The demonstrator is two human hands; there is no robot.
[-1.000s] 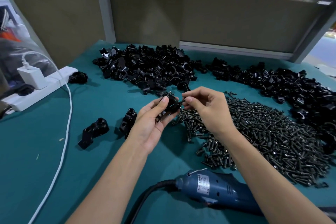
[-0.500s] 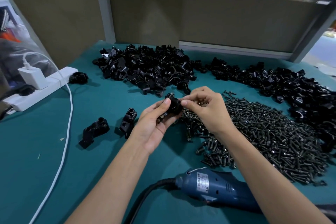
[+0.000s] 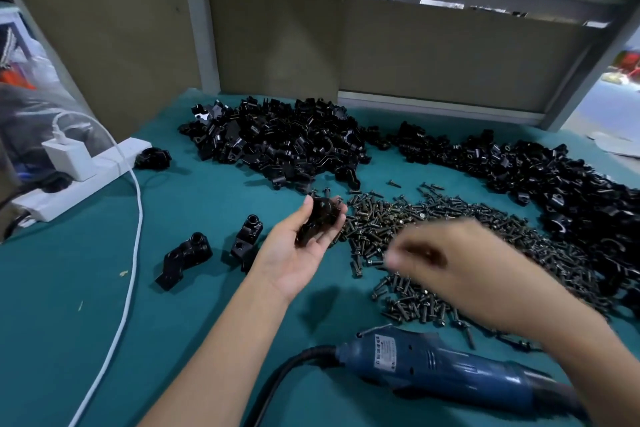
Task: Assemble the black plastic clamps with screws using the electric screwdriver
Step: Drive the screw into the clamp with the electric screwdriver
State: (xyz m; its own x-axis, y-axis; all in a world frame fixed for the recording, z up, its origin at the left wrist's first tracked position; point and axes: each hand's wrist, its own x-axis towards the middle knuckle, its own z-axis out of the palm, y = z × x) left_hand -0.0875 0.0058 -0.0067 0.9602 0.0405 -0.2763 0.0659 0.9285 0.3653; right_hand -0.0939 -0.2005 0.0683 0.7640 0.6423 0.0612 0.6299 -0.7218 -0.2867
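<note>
Black clamp (image 3: 320, 218), held by curled fingers of the left hand (image 3: 294, 253), points lengthwise away; right hand (image 3: 450, 253) too blurred to tell.

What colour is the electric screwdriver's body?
The screwdriver is blue, seen in the head view.

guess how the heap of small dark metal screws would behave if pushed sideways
The heap of small dark metal screws would probably spread, not slide whole: the pieces lie loose. Round shanks likely roll; a few strays sit apart on the teal table cover.
</note>
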